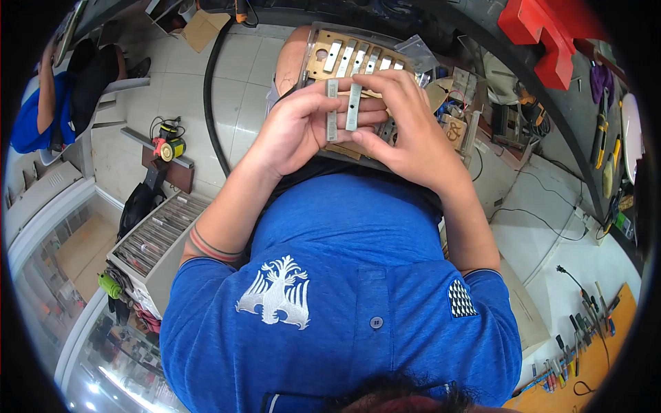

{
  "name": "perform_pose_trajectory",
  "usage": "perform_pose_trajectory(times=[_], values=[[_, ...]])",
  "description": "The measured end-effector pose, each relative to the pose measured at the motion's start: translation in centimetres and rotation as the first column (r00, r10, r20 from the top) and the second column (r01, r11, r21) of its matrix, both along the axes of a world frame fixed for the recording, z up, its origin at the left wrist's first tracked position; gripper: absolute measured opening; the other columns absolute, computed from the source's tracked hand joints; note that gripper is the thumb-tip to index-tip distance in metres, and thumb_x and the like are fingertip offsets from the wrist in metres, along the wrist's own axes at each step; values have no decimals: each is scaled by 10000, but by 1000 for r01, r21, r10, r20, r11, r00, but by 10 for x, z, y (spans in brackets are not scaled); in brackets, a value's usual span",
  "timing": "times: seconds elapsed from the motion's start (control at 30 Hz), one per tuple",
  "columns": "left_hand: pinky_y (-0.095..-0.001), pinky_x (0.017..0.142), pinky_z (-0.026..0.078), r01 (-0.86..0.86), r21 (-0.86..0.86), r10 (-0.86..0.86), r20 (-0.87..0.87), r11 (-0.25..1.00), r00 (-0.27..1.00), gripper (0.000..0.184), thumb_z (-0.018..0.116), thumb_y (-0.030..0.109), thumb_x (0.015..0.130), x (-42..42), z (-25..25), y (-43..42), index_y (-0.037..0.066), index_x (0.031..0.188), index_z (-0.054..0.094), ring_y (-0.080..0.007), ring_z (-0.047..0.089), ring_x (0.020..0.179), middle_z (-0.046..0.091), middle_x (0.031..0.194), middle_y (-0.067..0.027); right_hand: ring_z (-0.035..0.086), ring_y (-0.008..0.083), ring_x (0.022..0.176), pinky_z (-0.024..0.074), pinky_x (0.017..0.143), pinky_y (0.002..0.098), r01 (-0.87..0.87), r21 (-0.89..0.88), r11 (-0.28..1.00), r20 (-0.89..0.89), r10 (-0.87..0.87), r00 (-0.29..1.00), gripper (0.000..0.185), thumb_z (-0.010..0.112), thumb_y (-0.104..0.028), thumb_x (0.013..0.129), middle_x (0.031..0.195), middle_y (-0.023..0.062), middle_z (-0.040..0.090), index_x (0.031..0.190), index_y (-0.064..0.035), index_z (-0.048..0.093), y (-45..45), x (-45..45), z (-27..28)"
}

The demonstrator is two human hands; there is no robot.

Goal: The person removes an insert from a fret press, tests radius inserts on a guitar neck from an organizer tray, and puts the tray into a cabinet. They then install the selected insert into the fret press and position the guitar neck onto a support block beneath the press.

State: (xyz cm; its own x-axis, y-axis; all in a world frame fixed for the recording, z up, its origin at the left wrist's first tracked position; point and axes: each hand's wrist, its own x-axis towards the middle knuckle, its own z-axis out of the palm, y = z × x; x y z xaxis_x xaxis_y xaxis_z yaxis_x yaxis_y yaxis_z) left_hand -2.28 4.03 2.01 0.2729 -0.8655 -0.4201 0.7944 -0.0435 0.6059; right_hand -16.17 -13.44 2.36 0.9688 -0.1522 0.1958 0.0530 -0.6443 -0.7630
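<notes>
My left hand, palm up, holds a narrow grey metal bar under its thumb, with its fingers stretched behind. Beside it, a second metal bar with a small dark hole is pinched lengthwise between the thumb and a finger of my right hand. The two bars stand nearly parallel with a small gap between them. Just beyond my hands is a gold-coloured plate bearing several similar bars; my hands hide part of it.
A cluttered bench with wires lies to the right, beneath a red metal part. A box of flat pieces stands at the left. A black hose crosses the floor. Another person in blue is at the far left.
</notes>
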Motion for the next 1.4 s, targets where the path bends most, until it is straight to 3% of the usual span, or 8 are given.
perform_pose_trajectory(times=[0.27, 0.47, 0.6, 0.7, 0.73, 0.83, 1.03, 1.4], values=[[-537, 1162, 527, 30, -22, -30, 6, 999, 1000, 613, 443, 183, 1079, -7, 5, 4, -81, 1620, 323, -448, 565, 1447, 564, 1508, -347, 571, 367, 1298, 401, 1135, 503, 20, -75, 997, 0, -20, 1000, 687, 851, -247, 812, 1328, 141, 612, 1421, -84, 579, 3, -11, 8], [-479, 1166, 535, 35, -17, -34, 76, 999, 997, 565, 420, 113, 1089, -9, 5, 5, -110, 1603, 358, -402, 613, 1408, 587, 1486, -335, 583, 338, 1296, 395, 1134, 492, 77, -183, 980, 17, -75, 997, 653, 860, -263, 809, 1293, 131, 635, 1382, -82, 604, 1, -14, 5], [-433, 1124, 563, -155, -20, 143, 514, 988, 846, 511, 414, 83, 1105, -4, -6, 6, -109, 1578, 392, -361, 667, 1341, 652, 1409, -314, 601, 305, 1280, 396, 1127, 471, 217, -194, 957, -58, -232, 971, 614, 861, -286, 821, 1278, 115, 652, 1348, -70, 630, -20, -19, 6], [-420, 1094, 579, -224, -17, 195, 565, 974, 802, 469, 407, 83, 1111, 7, -12, 9, -94, 1545, 421, -348, 710, 1267, 685, 1346, -299, 610, 301, 1251, 401, 1116, 459, 308, -216, 926, -65, -329, 942, 602, 860, -305, 832, 1276, 105, 658, 1332, -57, 637, -34, -26, -2], [-391, 1018, 600, -256, -46, 235, 572, 966, 786, 429, 405, 81, 1115, 9, -17, 10, -82, 1509, 446, -308, 754, 1143, 715, 1256, -262, 606, 304, 1245, 399, 1114, 455, 308, -226, 924, -88, -334, 938, 586, 852, -311, 847, 1279, 110, 657, 1325, -50, 638, -35, -28, -1], [-355, 926, 599, -268, -43, 233, 634, 963, 737, 420, 414, 74, 1109, 15, -30, 15, -78, 1498, 454, -255, 763, 1031, 725, 1177, -221, 593, 305, 1261, 391, 1120, 462, 271, -270, 924, -122, -312, 942, 585, 852, -316, 846, 1268, 116, 655, 1324, -56, 638, -29, -32, -7], [-321, 835, 571, -269, -21, 224, 622, 963, 750, 405, 438, 64, 1094, 10, -38, 14, -71, 1472, 489, -174, 726, 895, 722, 1096, -172, 544, 328, 1301, 367, 1143, 507, 119, -303, 946, -150, -170, 974, 633, 871, -335, 807, 1306, 121, 608, 1327, -71, 626, 12, -27, -18], [-282, 776, 563, -281, -8, 229, 602, 960, 765, 384, 469, 49, 1082, 12, -38, 13, -67, 1443, 529, -123, 682, 835, 723, 1067, -142, 499, 330, 1347, 323, 1181, 520, 114, -294, 949, -215, -182, 959, 653, 876, -327, 802, 1355, 139, 569, 1335, -55, 617, 26, -26, -32]])
